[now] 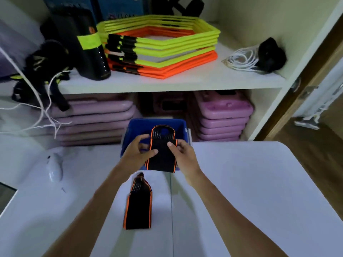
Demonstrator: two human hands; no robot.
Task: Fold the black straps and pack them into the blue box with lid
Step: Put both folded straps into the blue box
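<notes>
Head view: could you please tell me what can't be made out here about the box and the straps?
- Blue box floor: hidden by the held strap and both hands, left, right.
- Box lid: cannot tell where it is.
- Whether any strap is already inside: hidden likewise.
- Second strap on the table: blurred, so its folds cannot be counted.
</notes>
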